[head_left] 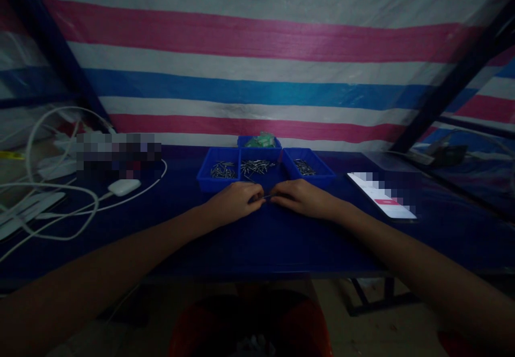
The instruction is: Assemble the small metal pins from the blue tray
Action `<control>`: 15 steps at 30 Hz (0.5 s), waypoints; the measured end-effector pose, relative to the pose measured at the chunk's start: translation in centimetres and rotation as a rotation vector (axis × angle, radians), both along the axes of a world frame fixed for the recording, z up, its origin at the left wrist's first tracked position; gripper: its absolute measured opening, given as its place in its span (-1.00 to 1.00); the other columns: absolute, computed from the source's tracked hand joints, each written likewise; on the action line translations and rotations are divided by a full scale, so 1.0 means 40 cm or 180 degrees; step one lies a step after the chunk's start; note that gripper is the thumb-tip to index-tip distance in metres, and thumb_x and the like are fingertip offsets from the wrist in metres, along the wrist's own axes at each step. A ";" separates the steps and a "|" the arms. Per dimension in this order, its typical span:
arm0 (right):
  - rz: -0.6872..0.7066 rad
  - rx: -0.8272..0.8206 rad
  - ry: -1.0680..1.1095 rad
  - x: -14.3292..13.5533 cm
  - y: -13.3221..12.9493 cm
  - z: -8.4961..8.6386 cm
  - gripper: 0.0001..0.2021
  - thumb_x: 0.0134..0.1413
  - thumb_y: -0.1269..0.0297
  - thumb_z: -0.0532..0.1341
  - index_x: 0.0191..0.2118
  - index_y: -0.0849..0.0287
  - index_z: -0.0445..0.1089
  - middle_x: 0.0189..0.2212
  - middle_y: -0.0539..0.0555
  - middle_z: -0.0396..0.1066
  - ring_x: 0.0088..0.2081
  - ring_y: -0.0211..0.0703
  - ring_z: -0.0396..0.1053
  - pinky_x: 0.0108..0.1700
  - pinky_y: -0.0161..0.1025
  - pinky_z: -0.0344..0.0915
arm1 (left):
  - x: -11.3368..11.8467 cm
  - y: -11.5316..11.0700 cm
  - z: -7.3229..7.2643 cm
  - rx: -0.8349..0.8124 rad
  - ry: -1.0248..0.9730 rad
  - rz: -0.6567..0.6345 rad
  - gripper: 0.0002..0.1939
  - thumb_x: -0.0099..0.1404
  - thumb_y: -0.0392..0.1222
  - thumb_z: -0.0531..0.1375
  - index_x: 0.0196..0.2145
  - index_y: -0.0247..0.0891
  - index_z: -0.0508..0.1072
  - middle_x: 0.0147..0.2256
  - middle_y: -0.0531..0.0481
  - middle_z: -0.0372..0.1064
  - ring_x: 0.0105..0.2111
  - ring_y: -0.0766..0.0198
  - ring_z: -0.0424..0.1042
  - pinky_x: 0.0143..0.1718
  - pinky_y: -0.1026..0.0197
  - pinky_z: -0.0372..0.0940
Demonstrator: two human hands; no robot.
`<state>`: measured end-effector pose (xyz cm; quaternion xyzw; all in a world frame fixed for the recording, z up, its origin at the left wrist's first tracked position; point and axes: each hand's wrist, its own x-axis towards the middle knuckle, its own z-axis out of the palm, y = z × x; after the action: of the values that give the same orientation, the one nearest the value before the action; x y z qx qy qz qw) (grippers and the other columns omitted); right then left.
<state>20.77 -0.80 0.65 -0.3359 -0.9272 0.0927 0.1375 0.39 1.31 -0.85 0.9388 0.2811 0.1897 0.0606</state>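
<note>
My left hand (237, 202) and my right hand (300, 197) meet nearly fingertip to fingertip over the blue table, just in front of the blue trays. A thin metal piece (267, 196) shows between the fingertips, and both hands pinch it. Behind my hands, small metal parts lie in the left blue tray (219, 187), in the middle tray and in the right blue tray (324, 175). Green packets (261, 140) fill a back tray.
White cables (96, 209) and a white charger (124, 187) lie on the left of the blue table (273, 249). A lit phone (386, 198) rests on the right. Striped sheeting (257, 35) hangs behind. An orange-red stool or bin (185, 330) is below the table edge.
</note>
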 end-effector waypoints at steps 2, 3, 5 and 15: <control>-0.0003 0.0008 -0.0046 0.000 0.002 -0.001 -0.81 0.16 0.32 -0.02 -0.30 0.24 0.30 -0.43 0.05 0.32 -0.40 -0.29 0.26 -0.32 -0.32 0.14 | 0.000 0.006 -0.007 0.0074 0.0041 0.0023 -0.85 0.22 -0.21 0.04 -0.36 -0.31 0.36 -0.46 0.05 0.33 -0.48 0.41 0.31 -0.42 0.36 0.17; -0.0022 0.0010 -0.0065 0.000 0.003 -0.002 -0.82 0.16 0.33 -0.02 -0.31 0.24 0.29 -0.44 0.04 0.31 -0.42 -0.29 0.25 -0.34 -0.32 0.13 | 0.000 0.006 -0.009 0.0117 0.0064 0.0038 -0.84 0.23 -0.20 0.03 -0.36 -0.31 0.36 -0.46 0.04 0.33 -0.46 0.40 0.31 -0.40 0.35 0.18; -0.0053 0.0021 -0.0096 0.001 0.003 -0.003 -0.82 0.16 0.33 -0.03 -0.34 0.23 0.29 -0.47 0.03 0.30 -0.45 -0.30 0.23 -0.36 -0.32 0.12 | -0.002 0.000 -0.006 0.0190 0.0147 0.0072 -0.82 0.25 -0.18 0.02 -0.35 -0.31 0.36 -0.45 0.02 0.34 -0.43 0.38 0.33 -0.37 0.34 0.18; -0.0053 0.0028 -0.0181 0.004 0.001 -0.001 -0.80 0.18 0.32 -0.05 -0.37 0.22 0.26 -0.47 0.02 0.26 -0.44 -0.31 0.21 -0.32 -0.32 0.13 | -0.138 -0.010 0.340 0.0736 0.0960 0.1643 -0.43 0.18 0.18 -0.10 -0.19 -0.37 0.38 -0.44 0.12 0.32 -0.45 0.47 0.29 -0.35 0.36 0.09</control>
<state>20.92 -0.75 0.62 -0.3454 -0.9283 0.0779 0.1133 -5.12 0.91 12.75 0.8547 0.4924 0.0882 -0.1390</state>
